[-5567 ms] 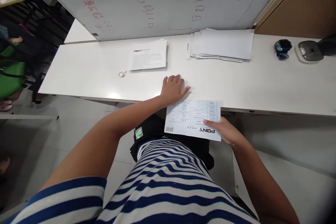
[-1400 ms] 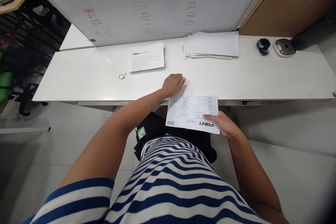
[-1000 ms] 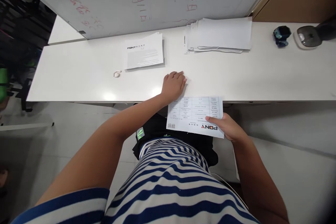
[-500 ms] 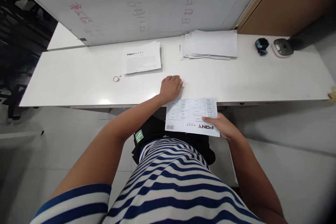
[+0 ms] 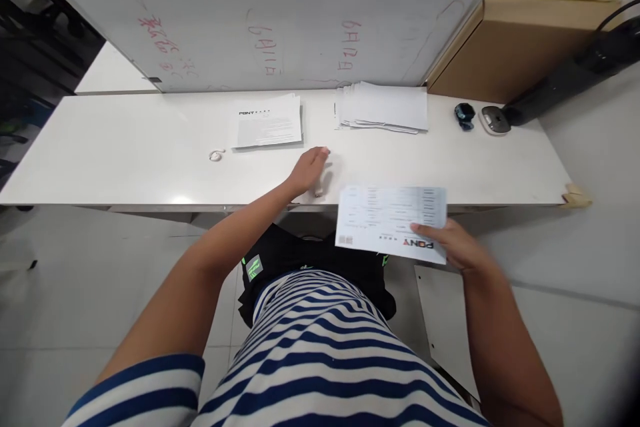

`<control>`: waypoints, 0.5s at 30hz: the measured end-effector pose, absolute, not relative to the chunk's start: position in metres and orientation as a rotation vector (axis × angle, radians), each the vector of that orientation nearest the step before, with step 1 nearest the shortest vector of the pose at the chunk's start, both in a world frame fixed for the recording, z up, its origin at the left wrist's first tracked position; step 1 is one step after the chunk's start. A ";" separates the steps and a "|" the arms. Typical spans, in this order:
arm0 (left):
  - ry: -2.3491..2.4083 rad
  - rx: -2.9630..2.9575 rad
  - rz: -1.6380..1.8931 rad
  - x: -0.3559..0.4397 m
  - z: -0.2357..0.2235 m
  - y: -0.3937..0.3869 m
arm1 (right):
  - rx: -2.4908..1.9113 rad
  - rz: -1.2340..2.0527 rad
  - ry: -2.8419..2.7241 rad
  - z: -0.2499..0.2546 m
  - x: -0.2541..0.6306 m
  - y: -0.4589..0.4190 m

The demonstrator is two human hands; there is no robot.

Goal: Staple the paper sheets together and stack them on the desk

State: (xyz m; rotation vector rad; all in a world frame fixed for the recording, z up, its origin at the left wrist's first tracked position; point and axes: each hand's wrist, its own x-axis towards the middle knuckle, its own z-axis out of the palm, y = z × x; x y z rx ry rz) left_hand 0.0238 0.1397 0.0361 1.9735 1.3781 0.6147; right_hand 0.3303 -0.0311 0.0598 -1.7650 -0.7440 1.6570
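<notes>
My right hand grips the near edge of a printed sheet with a table and a red-and-black logo, holding it over the front edge of the white table. My left hand rests on the tabletop near that edge, left of the sheet, fingers loosely extended and slightly blurred, nothing in them. A thin stack of printed leaflets lies beyond my left hand. A larger pile of white papers lies farther right at the back.
A small white ring-like object lies left of the leaflets. A whiteboard with red writing leans behind the table. A small blue item, a grey disc-shaped device and a cardboard box are at the right end.
My right hand has shifted the printed sheet to the right, away from my left hand. My left hand has relaxed, its fingers stretching out on the tabletop. The view has pulled back.
</notes>
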 end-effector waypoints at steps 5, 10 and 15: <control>1.549 2.081 0.751 -0.015 0.013 0.134 | -1.725 1.299 -0.895 0.105 0.372 0.027; 1.424 2.410 0.807 -0.032 -0.014 0.136 | -1.685 1.186 -0.921 0.107 0.387 0.157; 1.465 2.452 0.782 -0.028 -0.017 0.137 | -2.039 1.056 -1.193 0.093 0.377 0.259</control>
